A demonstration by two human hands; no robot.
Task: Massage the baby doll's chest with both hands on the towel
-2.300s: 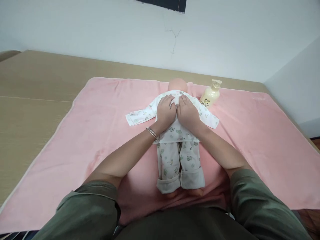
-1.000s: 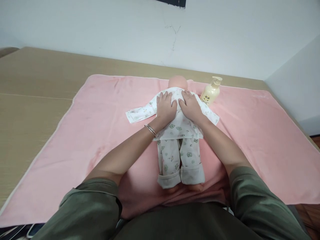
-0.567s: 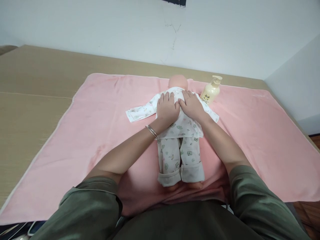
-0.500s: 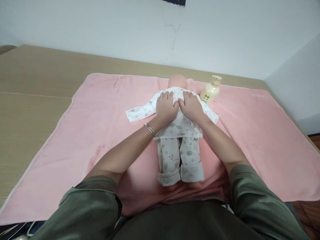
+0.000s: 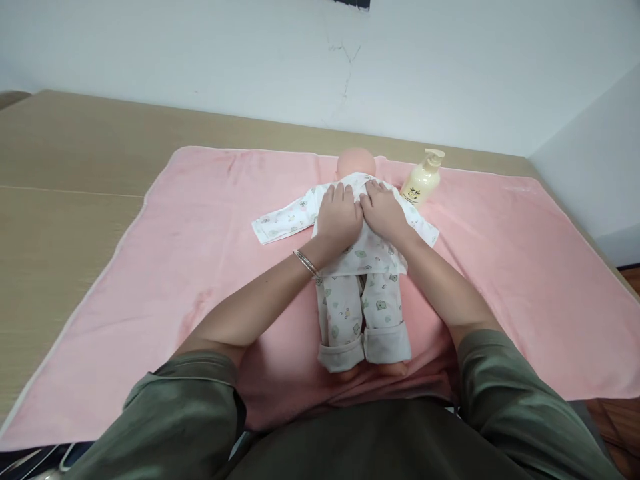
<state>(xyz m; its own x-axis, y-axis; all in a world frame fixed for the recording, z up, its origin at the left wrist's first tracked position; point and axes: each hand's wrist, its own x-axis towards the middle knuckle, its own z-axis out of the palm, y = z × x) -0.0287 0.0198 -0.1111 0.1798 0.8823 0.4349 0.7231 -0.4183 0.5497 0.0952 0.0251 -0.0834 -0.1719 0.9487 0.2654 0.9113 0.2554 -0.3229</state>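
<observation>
A baby doll [image 5: 356,162] in a white patterned top [image 5: 370,259] and matching trousers [image 5: 345,310] with turned-up grey cuffs lies on a pink blanket. Its bald head points away from me, and its face is hidden. My left hand [image 5: 340,215] rests flat on the left of the upper torso, fingers stretched toward the head. Beside it, on the right of the torso, my right hand [image 5: 383,210] lies with its fingers out and slightly bent. The thumbs are close together at the middle. Both hands touch the cloth and grip nothing.
A cream pump bottle [image 5: 423,177] stands at the doll's upper right, near its sleeve. The pink blanket [image 5: 200,220] covers much of the wooden table [image 5: 90,147]. A white wall [image 5: 240,60] rises behind the table's far edge.
My left hand has shifted slightly to the right, over the doll's back or chest. My right hand stays almost in place, its fingers a little more bent. The doll and bottle look about the same.
</observation>
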